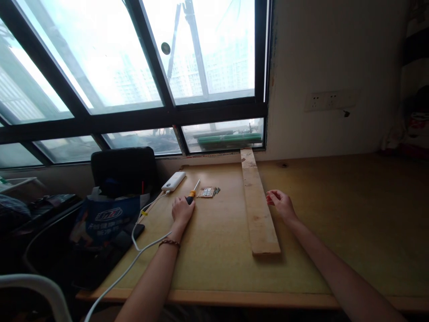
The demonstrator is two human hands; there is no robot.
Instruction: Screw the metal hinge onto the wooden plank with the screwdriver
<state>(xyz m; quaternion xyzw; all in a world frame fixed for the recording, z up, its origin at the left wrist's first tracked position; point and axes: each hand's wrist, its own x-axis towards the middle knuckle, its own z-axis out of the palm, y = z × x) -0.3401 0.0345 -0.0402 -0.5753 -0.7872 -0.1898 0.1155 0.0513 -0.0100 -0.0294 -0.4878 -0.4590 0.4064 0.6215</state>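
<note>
My left hand [182,210] is closed round the handle of a screwdriver [192,194], black and orange, its metal shaft pointing away from me over the table. Just right of the shaft lies a small flat wooden piece with pale metal plates [207,192], and several screws [216,191] rest at its edge. A long wooden board [259,210] lies flat, running from the window side toward me. Beside its right edge, my right hand [281,204] has its fingers curled together; whatever they may pinch is too small to make out.
A white power bank [173,181] sits at the table's left edge, with a white cable [134,259] trailing past my left forearm. Left of the wooden table [214,268] are a dark chair [124,167] and a blue bag [107,219]. Window and wall stand behind.
</note>
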